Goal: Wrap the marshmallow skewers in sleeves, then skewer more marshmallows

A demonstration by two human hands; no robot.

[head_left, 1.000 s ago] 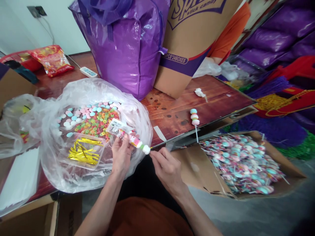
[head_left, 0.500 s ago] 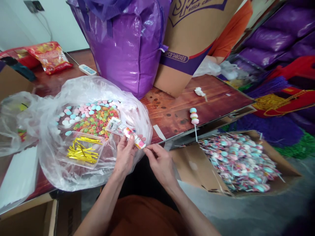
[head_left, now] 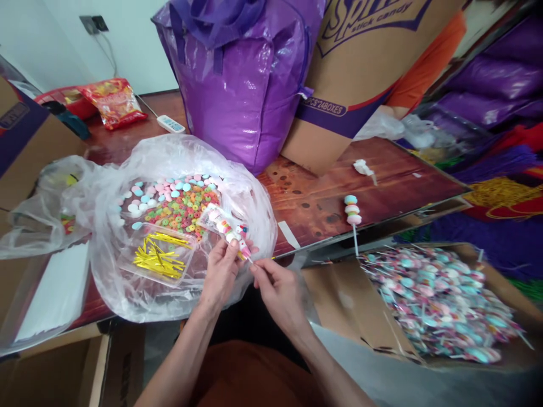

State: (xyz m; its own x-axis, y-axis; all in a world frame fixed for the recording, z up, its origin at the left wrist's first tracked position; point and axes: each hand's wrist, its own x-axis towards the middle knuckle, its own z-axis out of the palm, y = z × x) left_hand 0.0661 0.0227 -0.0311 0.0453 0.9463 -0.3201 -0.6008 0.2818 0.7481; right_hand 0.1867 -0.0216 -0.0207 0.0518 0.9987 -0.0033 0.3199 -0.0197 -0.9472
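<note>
My left hand is closed around a candy stick in a small clear wrapper, held over the edge of a big clear plastic bag. My right hand pinches the thin stick end just below the wrapper, fingertips touching the left hand's. Inside the bag lie several coloured ring candies, pastel disc candies and a clear tray of gold twist ties.
A finished candy stick lies at the table edge. A cardboard box of several wrapped candy sticks stands lower right. A purple bag, a large carton, a red snack packet and a person in orange stand behind.
The candy stick has slid further into the wrapper; its white end no longer sticks out. My right hand moved up and left against my left hand. The view shifted left.
</note>
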